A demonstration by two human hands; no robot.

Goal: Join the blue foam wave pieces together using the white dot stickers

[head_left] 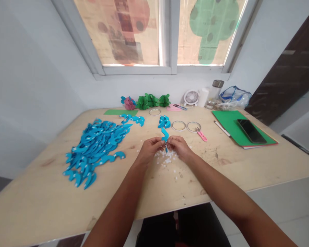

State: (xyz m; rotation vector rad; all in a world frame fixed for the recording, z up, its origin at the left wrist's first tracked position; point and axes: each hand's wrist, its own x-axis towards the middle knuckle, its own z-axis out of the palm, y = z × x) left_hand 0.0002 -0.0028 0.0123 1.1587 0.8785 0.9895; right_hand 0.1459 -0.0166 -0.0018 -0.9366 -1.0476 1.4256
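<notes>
Between my two hands, just above the table, is a curved blue paper cutout (164, 134). My left hand (153, 147) pinches its left side with the fingers closed. From the right, my right hand (179, 146) grips the same cutout, fingertips close to those of the left. Small white paper bits (167, 157) lie scattered beneath my hands. A large heap of blue paper cutouts (98, 140) with white squares on them spreads to the left. Just beyond my hands sits a small stack of blue cutouts (164, 121).
Rolls of thin tape (179, 125) and pink-handled snips (201, 134) lie beyond my right hand. A phone (251, 131) rests on green paper (226, 120) at the right. Along the wall stand green paper decorations (151, 101), a small fan (191, 98) and a bottle (215, 94).
</notes>
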